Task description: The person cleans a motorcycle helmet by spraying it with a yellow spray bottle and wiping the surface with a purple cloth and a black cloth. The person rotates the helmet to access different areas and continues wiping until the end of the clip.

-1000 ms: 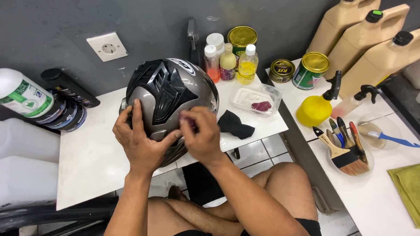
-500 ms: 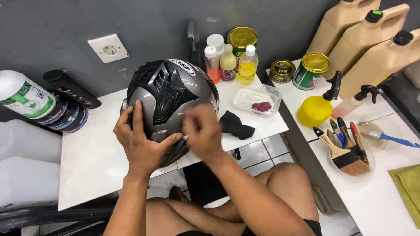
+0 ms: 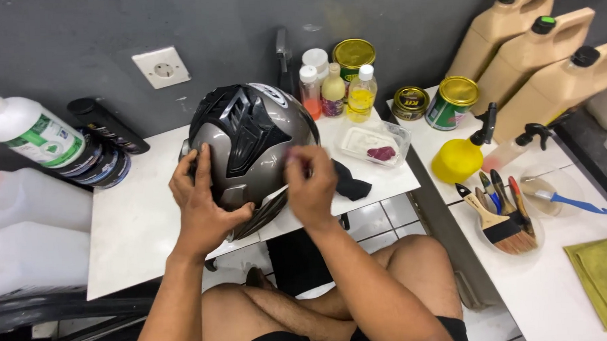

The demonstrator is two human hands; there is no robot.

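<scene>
The grey-and-black motorcycle helmet sits on the white surface, right at its front edge, above the seated person's knees. The left hand is flat against the helmet's near-left side, fingers spread wide up the shell, thumb hooked under the lower rim. The right hand presses on the helmet's right flank, its fingertips bunched together, pinching a small pinkish pad against the shell. Just beside that hand lies a black cloth. Behind it, a clear tray holds a dark red lump, and small bottles stand against the wall.
</scene>
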